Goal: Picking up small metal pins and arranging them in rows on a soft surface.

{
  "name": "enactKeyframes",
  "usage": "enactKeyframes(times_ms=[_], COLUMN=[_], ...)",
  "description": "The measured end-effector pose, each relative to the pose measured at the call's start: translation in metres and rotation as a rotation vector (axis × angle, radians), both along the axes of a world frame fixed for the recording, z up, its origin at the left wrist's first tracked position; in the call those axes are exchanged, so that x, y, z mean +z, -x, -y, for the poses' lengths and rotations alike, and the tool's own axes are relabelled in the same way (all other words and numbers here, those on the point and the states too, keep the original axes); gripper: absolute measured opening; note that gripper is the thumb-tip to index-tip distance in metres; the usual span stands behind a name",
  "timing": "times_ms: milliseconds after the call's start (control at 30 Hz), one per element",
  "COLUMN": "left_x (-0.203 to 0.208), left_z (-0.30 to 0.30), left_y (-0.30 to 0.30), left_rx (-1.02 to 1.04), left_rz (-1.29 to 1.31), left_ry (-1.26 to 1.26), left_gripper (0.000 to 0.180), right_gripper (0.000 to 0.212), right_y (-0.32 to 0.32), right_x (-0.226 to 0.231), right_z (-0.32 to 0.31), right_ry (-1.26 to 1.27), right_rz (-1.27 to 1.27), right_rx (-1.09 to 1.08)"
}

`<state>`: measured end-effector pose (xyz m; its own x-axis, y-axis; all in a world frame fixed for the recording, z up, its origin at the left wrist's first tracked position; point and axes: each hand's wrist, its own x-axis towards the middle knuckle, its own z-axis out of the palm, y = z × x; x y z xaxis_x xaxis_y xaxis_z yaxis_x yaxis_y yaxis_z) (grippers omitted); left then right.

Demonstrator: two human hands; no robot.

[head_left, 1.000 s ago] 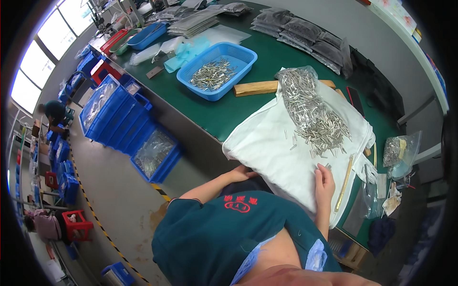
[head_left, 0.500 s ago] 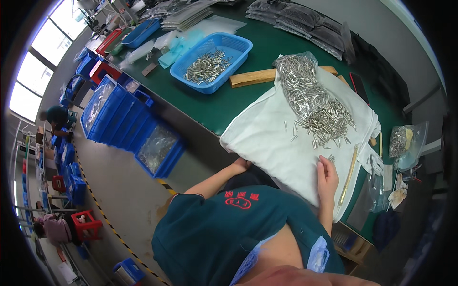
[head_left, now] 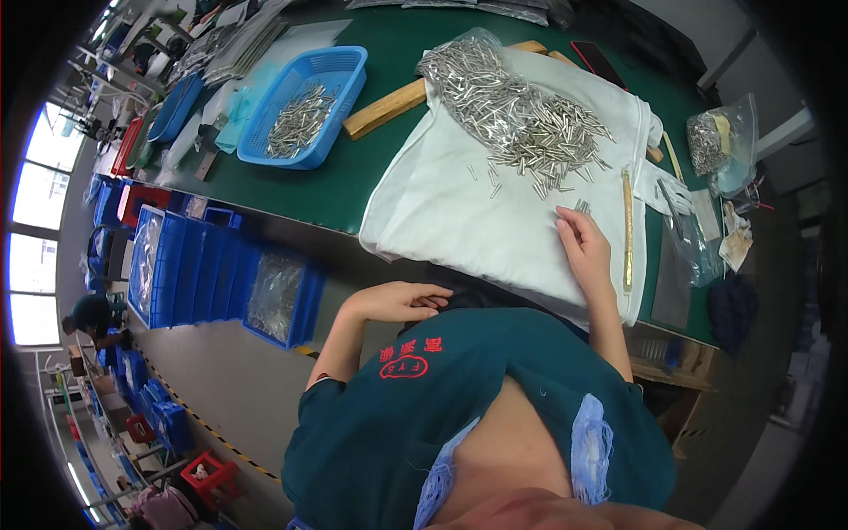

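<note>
My left hand (head_left: 402, 302) hovers over my lap just below the table edge, its fingers stretched out and holding nothing. On the white cloth (head_left: 459, 216) rests my right hand (head_left: 586, 252), fingers loosely bent and apart, with nothing visible in it. A few small metal pins (head_left: 583, 207) lie close together just past its fingertips. Farther off, a large heap of metal pins (head_left: 561, 137) spills from a clear plastic bag (head_left: 477, 84). Several loose pins are scattered left of the heap. A brass-coloured strip (head_left: 628, 234) lies right of my right hand.
A blue basket (head_left: 351, 88) of pins stands at the left on the green table (head_left: 380, 163), beside a wooden bar (head_left: 385, 109). A phone (head_left: 599, 64), a glove (head_left: 667, 193) and a bagged batch of pins (head_left: 707, 146) lie right. Blue crates (head_left: 196, 269) stand left below.
The view has shifted, so the table things appear farther left and up. My left hand has come away from the cloth's edge toward my lap. My right hand stays near the few pins.
</note>
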<state>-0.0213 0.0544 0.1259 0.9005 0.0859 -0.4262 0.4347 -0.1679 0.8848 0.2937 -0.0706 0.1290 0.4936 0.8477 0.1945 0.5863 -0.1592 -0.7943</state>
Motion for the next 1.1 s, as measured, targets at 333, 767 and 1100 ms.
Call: enactKeyframes(times_ms=[333,767,1100], left_x=[0.032,-0.016,-0.014], left_z=[-0.043,-0.052,-0.039], left_y=[-0.108,-0.211,-0.186], left_rx=[0.526,0.253,0.208], left_rz=[0.443,0.542,0.589], left_ry=[-0.394,-1.251,-1.165], left_gripper=[0.032,0.047,0.045], right_gripper=[0.029,0.034,0.051], right_y=[-0.007,-0.017,-0.077], right_x=[0.024,0.008,0.001], right_z=[0.006,-0.026,-0.071], right_ry=[0.083,0.197,0.026], right_rz=[0.019,0.336,0.485], right_rx=[0.089,0.006,-0.006])
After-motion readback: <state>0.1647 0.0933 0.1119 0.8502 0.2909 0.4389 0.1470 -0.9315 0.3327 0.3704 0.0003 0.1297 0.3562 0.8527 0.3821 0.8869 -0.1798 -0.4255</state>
